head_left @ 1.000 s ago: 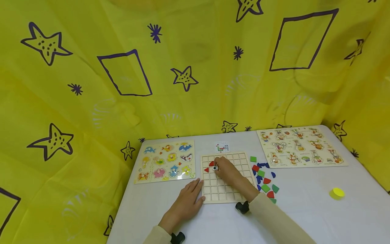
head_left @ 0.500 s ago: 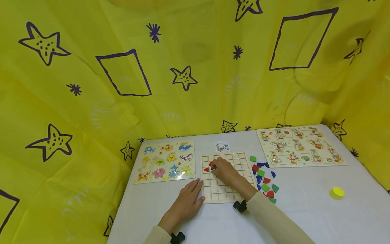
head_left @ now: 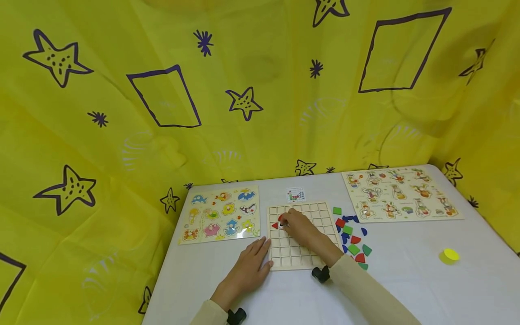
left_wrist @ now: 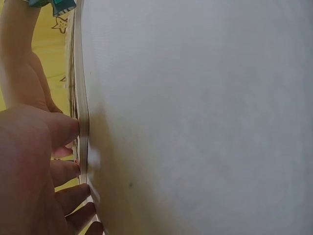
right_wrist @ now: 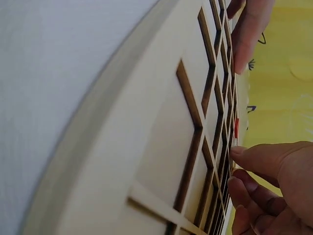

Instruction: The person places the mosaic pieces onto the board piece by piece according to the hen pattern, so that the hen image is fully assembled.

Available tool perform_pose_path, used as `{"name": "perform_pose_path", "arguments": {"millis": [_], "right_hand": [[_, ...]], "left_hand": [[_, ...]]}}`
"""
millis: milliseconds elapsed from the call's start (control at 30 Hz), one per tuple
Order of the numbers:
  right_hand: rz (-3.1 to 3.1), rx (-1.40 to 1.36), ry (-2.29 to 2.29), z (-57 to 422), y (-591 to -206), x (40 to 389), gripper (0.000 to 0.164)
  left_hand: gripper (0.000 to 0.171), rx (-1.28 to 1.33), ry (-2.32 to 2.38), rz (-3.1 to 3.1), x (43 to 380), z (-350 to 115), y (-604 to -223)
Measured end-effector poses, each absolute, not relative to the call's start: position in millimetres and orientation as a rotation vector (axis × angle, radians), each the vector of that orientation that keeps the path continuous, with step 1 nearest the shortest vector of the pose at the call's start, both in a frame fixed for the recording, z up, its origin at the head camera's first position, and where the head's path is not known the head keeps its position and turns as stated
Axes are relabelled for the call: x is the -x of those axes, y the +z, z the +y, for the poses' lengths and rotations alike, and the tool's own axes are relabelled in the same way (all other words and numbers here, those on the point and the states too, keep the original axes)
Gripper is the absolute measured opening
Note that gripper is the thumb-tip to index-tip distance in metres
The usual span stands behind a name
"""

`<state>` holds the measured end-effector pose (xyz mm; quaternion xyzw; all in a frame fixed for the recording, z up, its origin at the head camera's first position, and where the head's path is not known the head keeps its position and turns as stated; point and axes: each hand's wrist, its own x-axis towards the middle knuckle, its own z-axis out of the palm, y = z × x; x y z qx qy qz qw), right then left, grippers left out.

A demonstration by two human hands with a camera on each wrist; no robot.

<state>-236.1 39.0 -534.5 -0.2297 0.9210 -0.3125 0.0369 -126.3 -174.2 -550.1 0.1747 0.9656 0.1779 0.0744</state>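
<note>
A wooden grid board [head_left: 295, 258] lies on the table in front of the person. Over its upper left squares, the right hand [head_left: 299, 227] pinches a small white piece with a black dot [head_left: 282, 225], mostly hidden by the fingertips. Just left of those fingertips, a red triangle piece [head_left: 275, 225] and a partly covered red curved piece [head_left: 280, 218] sit on the grid. With fingers extended, the left hand [head_left: 248, 266] rests against the board's left edge; in the left wrist view its thumb and fingertips touch the board's side [left_wrist: 83, 142].
Loose red, green and blue pieces [head_left: 354, 249] lie right of the board. Behind it is a small pattern card [head_left: 296, 194]. A sea-animal puzzle [head_left: 219, 215] stands left, another picture puzzle [head_left: 402, 195] at back right. A yellow round object [head_left: 449, 256] sits far right.
The right hand has shifted slightly left with the white dotted piece, toward the red pieces, and the piece is now more covered by the fingers. The left hand has stayed in place.
</note>
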Motion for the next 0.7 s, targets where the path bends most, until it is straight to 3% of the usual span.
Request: {"name": "perform_pose_path", "arguments": {"millis": [333, 567, 700], "right_hand": [[2.809, 0.557, -0.926, 81, -519, 249, 0.012], [2.819, 0.437, -0.913, 141, -517, 264, 0.039], [2.802, 0.354, -0.907, 170, -515, 268, 0.044]], "left_hand": [[0.067, -0.511, 0.539, 2.889, 127, -172, -549], [0.066, -0.526, 0.542, 2.9, 126, -172, -548], [0.066, -0.526, 0.537, 2.901, 126, -172, -548]]}}
